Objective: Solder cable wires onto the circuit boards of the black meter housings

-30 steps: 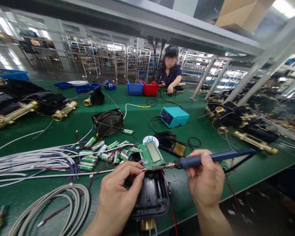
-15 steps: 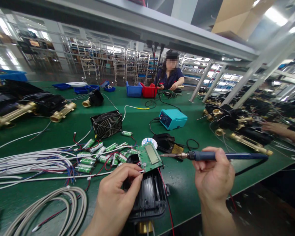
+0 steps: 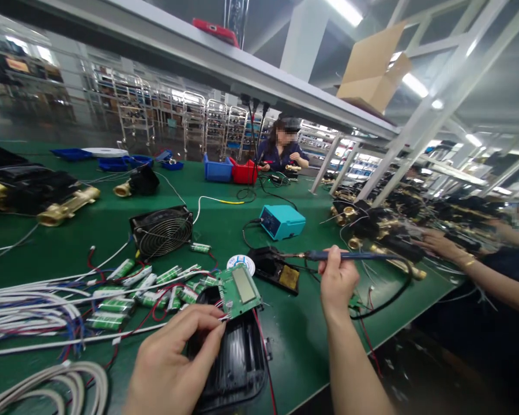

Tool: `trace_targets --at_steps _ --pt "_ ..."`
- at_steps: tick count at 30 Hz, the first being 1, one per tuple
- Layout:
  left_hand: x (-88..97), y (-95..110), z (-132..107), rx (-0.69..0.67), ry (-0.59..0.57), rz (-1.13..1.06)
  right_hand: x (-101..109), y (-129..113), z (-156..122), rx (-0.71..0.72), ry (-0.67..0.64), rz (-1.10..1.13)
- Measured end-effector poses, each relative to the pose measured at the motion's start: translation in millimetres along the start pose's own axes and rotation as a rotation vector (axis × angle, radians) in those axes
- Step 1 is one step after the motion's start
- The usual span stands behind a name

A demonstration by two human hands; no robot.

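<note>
My left hand [image 3: 173, 357] is closed in a pinch at the lower left corner of a green circuit board [image 3: 227, 285] with a small grey display. Thin wires run by the fingertips. Partly under the board lies an open black plastic housing [image 3: 233, 369]. My right hand [image 3: 338, 282] grips the blue handle of a soldering iron [image 3: 318, 255], held nearly level and pointing left. The iron's tip is at a black soldering iron stand [image 3: 263, 262], and whether it touches the stand I cannot tell. A yellow-brown sponge [image 3: 289, 278] sits in the stand.
Green-wrapped batteries [image 3: 112, 305] and white cables [image 3: 30, 311] lie to the left. Behind them stands a black fan [image 3: 164, 230]. A teal soldering station [image 3: 282, 222] is further back. Brass-and-black assemblies [image 3: 384, 230] crowd the right, near a co-worker's arm [image 3: 480, 262]. Another person [image 3: 283, 144] sits opposite.
My right hand has moved the soldering iron away from the circuit board to the iron stand. The left hand keeps its pinch at the board. The whole view has shifted.
</note>
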State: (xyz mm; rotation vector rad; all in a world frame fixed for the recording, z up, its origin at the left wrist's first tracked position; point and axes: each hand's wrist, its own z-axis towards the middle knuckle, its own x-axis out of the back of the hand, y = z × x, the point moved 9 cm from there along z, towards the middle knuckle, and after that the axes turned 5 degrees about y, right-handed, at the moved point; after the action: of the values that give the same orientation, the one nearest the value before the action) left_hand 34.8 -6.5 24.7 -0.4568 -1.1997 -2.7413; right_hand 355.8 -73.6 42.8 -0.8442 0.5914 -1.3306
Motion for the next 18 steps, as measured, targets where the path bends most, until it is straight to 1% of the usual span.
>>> trace_targets --at_steps 3,5,7,9,11,12,14,18 --pt "4.3 3.8 3.2 0.047 0.049 -0.023 -16.2 5.0 3.6 -0.026 -0.072 -0.03" --pt "2.8 3.6 3.4 0.07 0.04 -0.033 -31.9 12.0 3.6 -0.06 -0.153 -0.025" --pt "-0.1 2.7 2.3 0.081 0.011 -0.039 -49.7 21.4 0.1 -0.114 -0.26 -0.006" --pt "-0.4 1.2 1.0 0.092 0.008 -0.05 -65.8 31.3 -7.3 -0.188 -0.383 0.024" --pt "0.9 -0.3 -0.1 0.104 0.026 -0.064 -74.9 38.0 -16.6 -0.264 -0.489 0.055" --pt "1.3 -0.9 -0.4 0.109 0.035 -0.07 -75.7 39.3 -21.1 -0.297 -0.529 0.068" --pt "0.4 -0.5 -0.5 0.102 0.04 -0.083 -69.8 37.3 -29.0 -0.346 -0.573 0.088" --pt "-2.4 3.0 0.3 0.078 0.05 -0.088 -42.4 22.5 -50.3 -0.372 -0.626 0.13"
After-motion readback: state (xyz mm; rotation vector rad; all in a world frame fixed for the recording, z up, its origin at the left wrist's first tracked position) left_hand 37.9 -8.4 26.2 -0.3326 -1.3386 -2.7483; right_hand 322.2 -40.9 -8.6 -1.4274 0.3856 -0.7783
